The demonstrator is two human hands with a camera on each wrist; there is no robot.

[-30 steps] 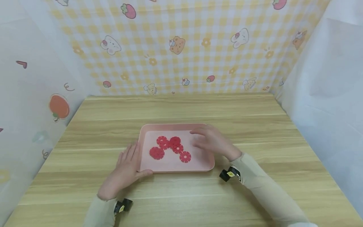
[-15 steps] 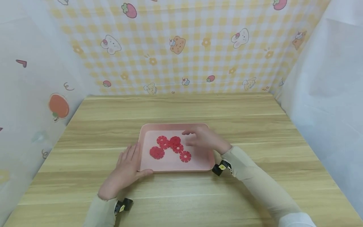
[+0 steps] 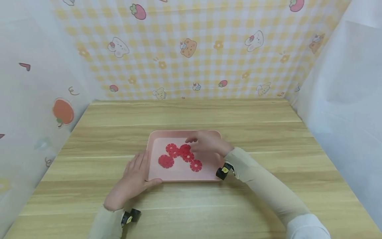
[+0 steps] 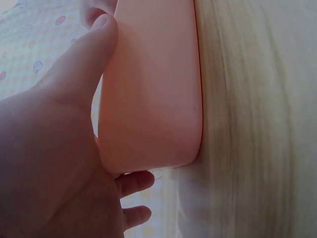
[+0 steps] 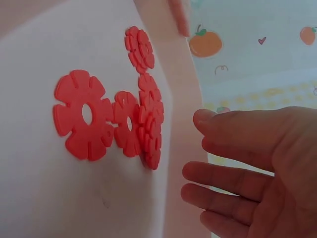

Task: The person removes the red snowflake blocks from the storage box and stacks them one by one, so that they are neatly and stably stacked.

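A shallow pink tray (image 3: 185, 176) lies in front of me, with several red flower-shaped slotted plastic discs (image 3: 196, 165) in it. Some of these overlap in small piles. My left hand (image 3: 131, 179) rests at the tray's near left corner, fingers straight along the left side and thumb along the front rim. The left wrist view shows its thumb (image 4: 106, 29) at the upper edge of the tray's wall (image 4: 153, 99). Over the tray's right part is my right hand (image 3: 209, 142), holding nothing. Its fingers (image 5: 223, 176) are spread and slightly bent, apart from the discs (image 5: 69, 124) in the right wrist view.
The tray stands on a wood-grain table (image 3: 185, 212). A yellow checked cloth (image 3: 167, 39) with cartoon animals hangs behind the table. White sheets (image 3: 337, 109) close off both sides. A black camera (image 3: 222, 172) sits on the right wrist, another on the left.
My right hand has moved left over the tray, from its right end to beside the middle pile of discs. The left hand, the tray and the discs have stayed in place.
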